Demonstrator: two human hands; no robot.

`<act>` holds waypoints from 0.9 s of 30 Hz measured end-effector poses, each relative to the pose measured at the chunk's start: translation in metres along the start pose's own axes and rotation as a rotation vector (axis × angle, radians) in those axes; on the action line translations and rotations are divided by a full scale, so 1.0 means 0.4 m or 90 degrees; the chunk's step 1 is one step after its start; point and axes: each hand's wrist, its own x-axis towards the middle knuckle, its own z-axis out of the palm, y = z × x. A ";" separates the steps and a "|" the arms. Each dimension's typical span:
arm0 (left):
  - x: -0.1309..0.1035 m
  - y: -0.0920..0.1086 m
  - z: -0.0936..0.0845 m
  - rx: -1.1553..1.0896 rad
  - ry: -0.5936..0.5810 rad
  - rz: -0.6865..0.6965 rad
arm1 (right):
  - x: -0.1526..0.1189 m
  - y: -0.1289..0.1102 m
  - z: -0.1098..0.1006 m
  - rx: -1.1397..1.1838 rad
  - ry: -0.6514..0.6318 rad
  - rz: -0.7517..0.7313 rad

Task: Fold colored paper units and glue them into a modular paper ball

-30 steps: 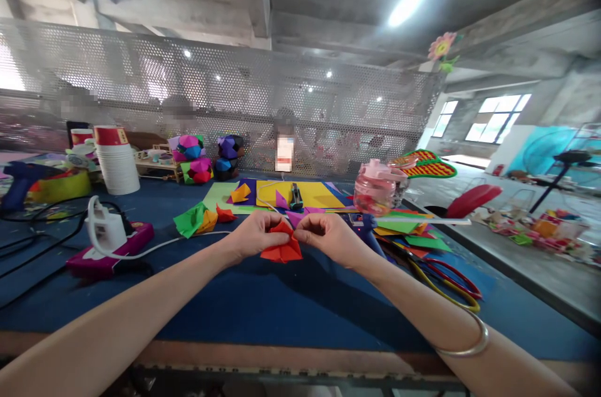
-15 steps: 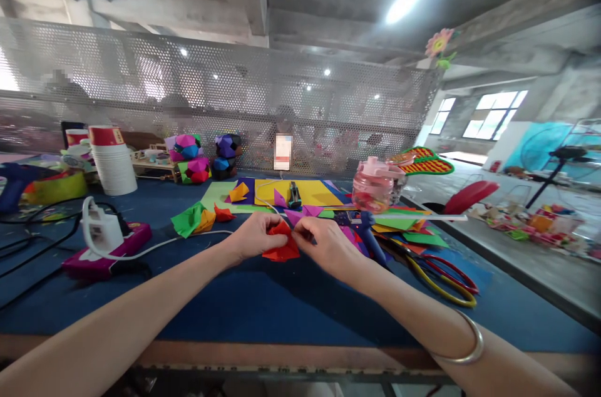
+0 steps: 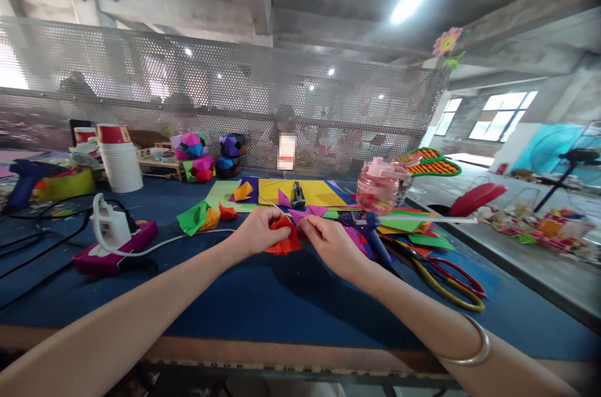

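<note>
Above the front middle of the blue tabletop, my left hand [image 3: 260, 233] pinches a folded piece of red paper [image 3: 285, 243] between thumb and fingers. My right hand [image 3: 331, 243] is closed in a pinch just right of the paper's edge; anything between its fingertips is too small or hidden to make out. Purple folded paper [image 3: 307, 213] lies just behind both hands. To the left rest green folded paper [image 3: 191, 219], with orange and red pieces beside it. A blue glue gun [image 3: 375, 237] lies right of my right hand.
Scissors [image 3: 453, 278] lie at the right, near coloured sheets [image 3: 429, 240] and a pink jar [image 3: 375, 187]. A purple power strip [image 3: 115, 250] with cables and stacked paper cups [image 3: 121, 162] stand left. A phone [image 3: 286, 152] leans on the perforated screen [image 3: 235, 84] behind.
My right fingertips have drawn slightly back from the red paper's edge. The left hand keeps its pinch on the paper. The whole view has shifted a little.
</note>
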 end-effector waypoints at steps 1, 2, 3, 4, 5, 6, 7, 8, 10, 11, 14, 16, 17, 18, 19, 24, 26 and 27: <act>0.000 0.000 -0.001 0.015 0.003 0.010 | 0.001 -0.002 0.001 0.018 -0.003 0.014; 0.000 0.000 -0.001 0.029 0.007 0.020 | 0.003 -0.004 0.002 0.037 -0.007 0.025; 0.000 0.001 0.000 0.041 0.011 0.029 | 0.003 -0.006 0.003 0.056 -0.010 0.032; -0.001 0.002 0.000 0.048 0.017 0.034 | 0.004 -0.007 0.004 0.073 -0.012 0.037; -0.002 0.004 0.002 0.057 0.023 0.039 | 0.003 -0.008 0.005 0.084 -0.012 0.039; -0.004 0.006 0.004 0.066 0.029 0.043 | 0.003 -0.009 0.005 0.088 -0.009 0.040; -0.006 0.007 0.008 0.075 0.034 0.046 | 0.002 -0.009 0.006 0.084 -0.007 0.040; -0.009 0.008 0.011 0.084 0.038 0.050 | 0.001 -0.009 0.006 0.072 -0.003 0.041; -0.014 0.009 0.020 0.108 0.043 0.066 | -0.002 -0.009 0.007 0.042 0.002 0.045; -0.017 0.008 0.024 0.124 0.046 0.078 | -0.003 -0.010 0.007 0.027 0.005 0.046; -0.020 0.007 0.031 0.165 0.060 0.101 | -0.005 -0.013 0.008 0.001 0.015 0.039; -0.017 0.008 0.029 0.161 0.075 0.097 | -0.003 -0.014 0.007 0.014 0.021 0.028; -0.014 0.009 0.026 0.150 0.085 0.090 | -0.001 -0.014 0.005 0.028 0.025 0.026; -0.009 0.010 0.023 0.135 0.098 0.080 | 0.001 -0.015 0.004 0.043 0.030 0.027; -0.004 0.011 0.020 0.115 0.115 0.065 | 0.003 -0.015 0.002 0.055 0.035 0.032; 0.013 0.015 0.012 -0.014 0.207 -0.005 | 0.002 -0.021 0.002 0.089 -0.002 0.069; 0.013 0.015 0.016 -0.069 0.228 -0.023 | -0.002 -0.024 0.009 0.111 -0.054 0.074; 0.011 0.016 0.019 -0.099 0.229 -0.030 | -0.003 -0.025 0.014 0.128 -0.079 0.076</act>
